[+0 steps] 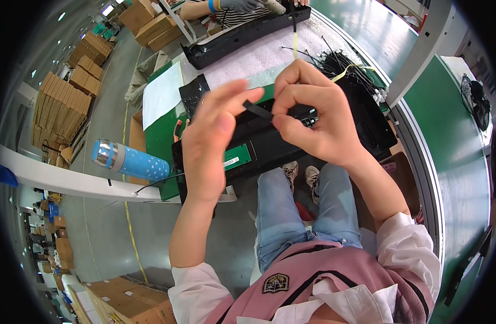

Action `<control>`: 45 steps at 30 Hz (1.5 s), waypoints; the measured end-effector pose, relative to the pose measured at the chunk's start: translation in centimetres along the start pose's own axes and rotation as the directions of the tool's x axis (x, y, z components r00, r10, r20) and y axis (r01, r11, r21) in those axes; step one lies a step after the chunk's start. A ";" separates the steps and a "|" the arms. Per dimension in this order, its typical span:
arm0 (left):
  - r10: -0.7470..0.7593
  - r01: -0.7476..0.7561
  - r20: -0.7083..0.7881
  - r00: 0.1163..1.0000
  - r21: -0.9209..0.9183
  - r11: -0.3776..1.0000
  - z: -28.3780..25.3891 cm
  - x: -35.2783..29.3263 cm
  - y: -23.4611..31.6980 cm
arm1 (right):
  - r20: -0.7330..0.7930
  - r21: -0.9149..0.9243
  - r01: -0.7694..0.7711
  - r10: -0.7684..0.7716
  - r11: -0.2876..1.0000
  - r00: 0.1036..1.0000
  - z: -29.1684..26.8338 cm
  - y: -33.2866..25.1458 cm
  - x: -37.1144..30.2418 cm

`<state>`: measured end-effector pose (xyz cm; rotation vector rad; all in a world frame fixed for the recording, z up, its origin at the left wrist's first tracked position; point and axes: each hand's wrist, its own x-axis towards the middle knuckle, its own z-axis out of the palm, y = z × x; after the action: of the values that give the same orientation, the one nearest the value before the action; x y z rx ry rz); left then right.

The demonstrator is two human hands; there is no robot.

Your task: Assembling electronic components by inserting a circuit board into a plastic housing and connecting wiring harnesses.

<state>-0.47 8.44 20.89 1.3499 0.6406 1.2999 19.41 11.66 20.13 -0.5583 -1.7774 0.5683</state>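
A short black strip (258, 110), perhaps tape, is pinched between the thumb and index finger of my right hand (315, 116). Its free end points at my left hand (210, 135), whose fingers are stretched out and a little blurred by motion. The left fingertips are close to that end; whether they touch it I cannot tell. Under both hands lies a long black plastic housing (269, 141), partly hidden by them. A green circuit board (237, 156) sits in the housing, beside my left wrist.
A blue dotted bottle (132, 160) stands at the left edge of the bench. Black cables (345, 67) are heaped behind my right hand. Across the bench, a co-worker's gloved hand (241, 5) is near another black housing (248, 35). A white frame post (420, 51) rises at the right.
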 end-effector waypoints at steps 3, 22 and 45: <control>0.553 -0.085 0.025 0.833 0.993 0.084 -1.4 -0.9 0.8 | 0.011 -0.062 0.022 -0.022 0.998 1.000 0.1 -0.6 -0.3; 0.237 -0.366 0.356 0.904 0.931 -0.003 -0.2 -1.5 -0.3 | 0.193 -0.444 0.357 -0.301 0.822 0.934 3.7 0.9 -2.8; 0.030 0.283 -0.289 0.957 0.951 0.122 -3.2 -13.6 -11.3 | 0.769 0.232 -0.958 0.635 -0.168 0.075 8.1 5.0 -5.5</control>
<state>-3.49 -0.05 5.37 2.1165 2.0602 0.7611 13.42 11.30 10.89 -1.0479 -0.9418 2.5090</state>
